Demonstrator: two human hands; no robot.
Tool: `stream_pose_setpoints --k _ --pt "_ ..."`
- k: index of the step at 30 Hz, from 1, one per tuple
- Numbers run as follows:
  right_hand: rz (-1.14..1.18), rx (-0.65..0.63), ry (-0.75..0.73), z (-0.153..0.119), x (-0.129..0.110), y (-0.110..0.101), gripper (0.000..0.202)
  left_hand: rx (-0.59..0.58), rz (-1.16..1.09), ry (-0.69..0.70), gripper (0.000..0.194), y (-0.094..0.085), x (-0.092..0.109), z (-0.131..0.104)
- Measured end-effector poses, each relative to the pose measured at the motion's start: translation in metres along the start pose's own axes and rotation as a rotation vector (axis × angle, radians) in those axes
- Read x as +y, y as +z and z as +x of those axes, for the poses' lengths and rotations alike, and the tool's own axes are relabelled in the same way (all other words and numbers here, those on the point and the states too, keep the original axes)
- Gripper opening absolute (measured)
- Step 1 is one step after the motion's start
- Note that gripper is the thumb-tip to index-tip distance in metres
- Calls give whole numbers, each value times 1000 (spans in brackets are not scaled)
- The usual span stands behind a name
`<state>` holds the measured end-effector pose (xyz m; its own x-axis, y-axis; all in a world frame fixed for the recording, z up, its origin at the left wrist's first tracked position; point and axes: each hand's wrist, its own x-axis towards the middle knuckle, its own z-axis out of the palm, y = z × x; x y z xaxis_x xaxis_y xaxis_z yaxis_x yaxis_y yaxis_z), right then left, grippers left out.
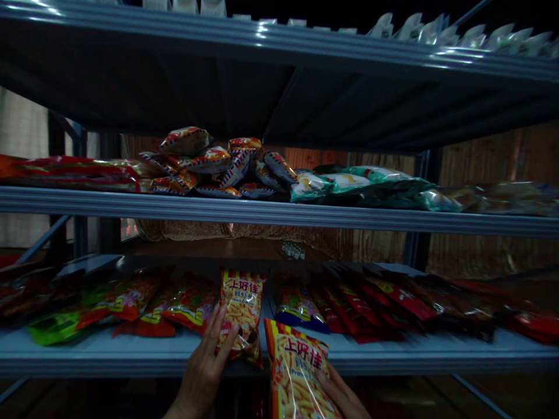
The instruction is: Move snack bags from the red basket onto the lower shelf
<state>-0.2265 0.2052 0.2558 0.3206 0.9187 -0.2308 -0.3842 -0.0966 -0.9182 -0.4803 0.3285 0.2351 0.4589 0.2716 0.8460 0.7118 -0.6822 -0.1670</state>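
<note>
My left hand (pixel 204 364) is at the left side of a yellow-and-red prawn cracker bag (pixel 242 302). Its thumb and fingers press on that bag, which tilts up at the middle of the lower shelf with its bottom end over the front edge. In front of the shelf and lower down, a second prawn cracker bag (pixel 301 378) is gripped along its right side by my right hand (pixel 343 393). Part of the right hand is hidden behind this bag, and the bag's lower end is cut off by the picture's bottom edge.
Red-and-green snack bags (pixel 187 302) lie left of the hands. A blue-edged bag (pixel 299 302) and dark red packets (pixel 362 302) lie to the right. Above runs the middle shelf's edge (pixel 262 210), with piled snack bags (pixel 213 160) and green-white bags (pixel 362 183).
</note>
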Motion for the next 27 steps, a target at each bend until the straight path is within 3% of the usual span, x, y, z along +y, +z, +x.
stream_pose_setpoints --k 5,11,14,19,24,27 --pt "57 19 -23 -5 -6 20 90 -15 9 -2 68 5 2 0" --pt "158 -90 -5 -5 -24 47 91 -3 -54 -163 72 27 2 12" --pt "181 -144 -17 3 -36 60 93 -66 -135 -203 71 39 0 16" --pt "129 -123 -136 21 -49 82 92 -212 -336 -257 74 48 0 17" --pt "82 -124 -176 37 -56 94 85 -259 -525 -341 65 28 -1 27" --pt "74 -122 -219 41 -60 92 77 -136 -727 -588 43 1 5 35"
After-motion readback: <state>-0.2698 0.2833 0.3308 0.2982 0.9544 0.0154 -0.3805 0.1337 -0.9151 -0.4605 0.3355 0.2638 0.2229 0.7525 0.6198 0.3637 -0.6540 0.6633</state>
